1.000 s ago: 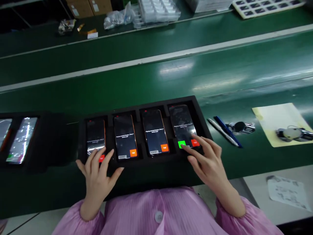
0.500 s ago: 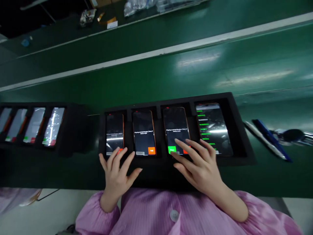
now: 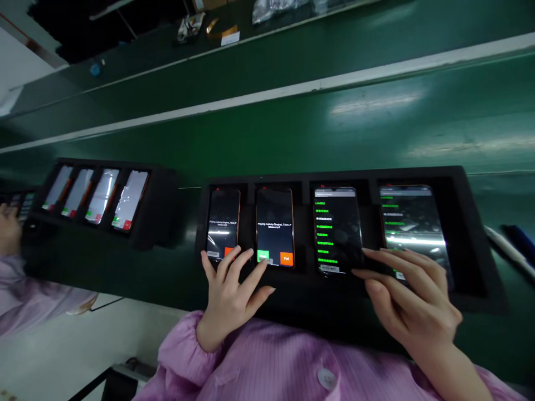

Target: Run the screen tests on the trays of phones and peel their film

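A black foam tray (image 3: 478, 234) in front of me holds several phones in a row, screens up. My left hand (image 3: 232, 295) is open, fingers spread over the lower ends of the leftmost phone (image 3: 223, 211) and the second phone (image 3: 275, 200); one fingertip is at the second's green button. Both those screens show melody text and an orange Fail button. My right hand (image 3: 418, 303) is open, partly covering the rightmost phone (image 3: 412, 214), its fingertips by the lower right edge of the third phone (image 3: 336, 228). Green list text fills these two screens.
Another black tray (image 3: 156, 206) with lit phones stands at left. Beyond it is another person's hand (image 3: 9, 231). White and blue pens (image 3: 507, 245) lie right of my tray. A pale strip (image 3: 292, 92) crosses the green bench; bagged items (image 3: 278, 10) lie at the back.
The view has swung left. My right hand has moved right, off the third phone, whose screen went from melody text to a list. A green button now shows on the second phone.
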`<state>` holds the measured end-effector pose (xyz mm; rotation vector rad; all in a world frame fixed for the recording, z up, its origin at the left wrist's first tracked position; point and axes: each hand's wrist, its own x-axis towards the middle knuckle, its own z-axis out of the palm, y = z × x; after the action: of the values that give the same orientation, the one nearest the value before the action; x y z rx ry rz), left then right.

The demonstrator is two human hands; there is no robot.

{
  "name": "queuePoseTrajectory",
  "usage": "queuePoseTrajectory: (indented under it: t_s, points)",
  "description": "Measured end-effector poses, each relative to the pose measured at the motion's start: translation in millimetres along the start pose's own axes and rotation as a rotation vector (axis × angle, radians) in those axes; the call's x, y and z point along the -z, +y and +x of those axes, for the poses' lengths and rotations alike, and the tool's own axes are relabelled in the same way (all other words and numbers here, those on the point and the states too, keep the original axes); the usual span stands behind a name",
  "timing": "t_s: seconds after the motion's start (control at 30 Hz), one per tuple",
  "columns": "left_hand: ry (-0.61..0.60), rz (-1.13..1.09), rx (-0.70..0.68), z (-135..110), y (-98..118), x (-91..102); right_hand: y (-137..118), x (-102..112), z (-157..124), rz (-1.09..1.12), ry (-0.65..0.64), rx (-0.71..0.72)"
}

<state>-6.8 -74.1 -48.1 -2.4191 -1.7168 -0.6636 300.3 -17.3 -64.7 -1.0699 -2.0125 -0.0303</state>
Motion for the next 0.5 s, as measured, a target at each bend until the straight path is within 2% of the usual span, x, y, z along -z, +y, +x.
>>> queuePoseTrajectory:
  t_s: [0.17,0.23,0.37,0.5]
  points:
    - [-0.082,0.076,0.063,-2,-1,2.9,1,-5,-2,0.008,0.026,-0.012]
    - [-0.086,0.087,0.093,-10,-12,10.6,2,-6,-4,0.022,0.043,-0.023]
    - [0.043,0.151,0.261,-36,-48,31.9,6,-11,-7,0.037,0.109,-0.040]
    - [0.011,0.226,0.360,-53,-68,39.5,6,-17,-4,0.016,0.141,0.008]
